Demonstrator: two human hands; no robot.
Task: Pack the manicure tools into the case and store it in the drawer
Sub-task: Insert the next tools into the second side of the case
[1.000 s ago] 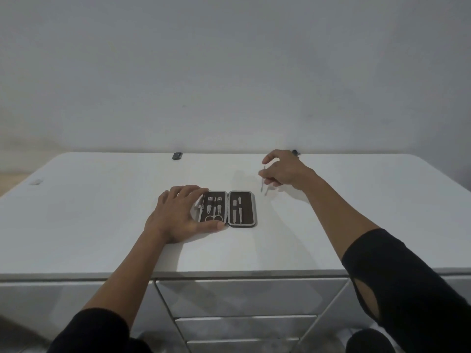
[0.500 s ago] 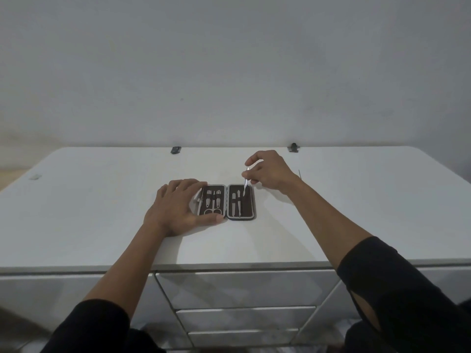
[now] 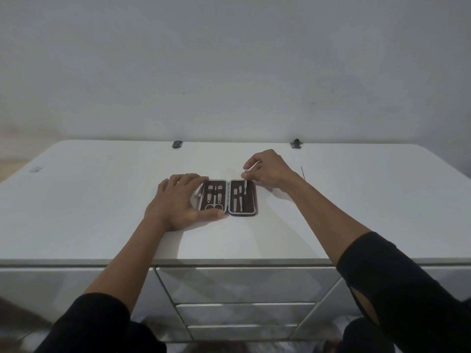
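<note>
a second ago the right hand (image 3: pixel 267 170) pinched a thin metal tool (image 3: pixel 246 183) over bare worktop (image 3: pixel 102 200) beyond the case (image 3: pixel 228 197); now the tool's tip is down in the case's right half, so this piece is probably being seated. the left hand (image 3: pixel 178 202), fingers spread, still braces the left half, where scissors and clippers sit. the open case lies mid-worktop, nearer the front edge. one more thin tool (image 3: pixel 302 172) lies toward the right, still to pack. the drawers (image 3: pixel 244 284) below are shut.
</note>
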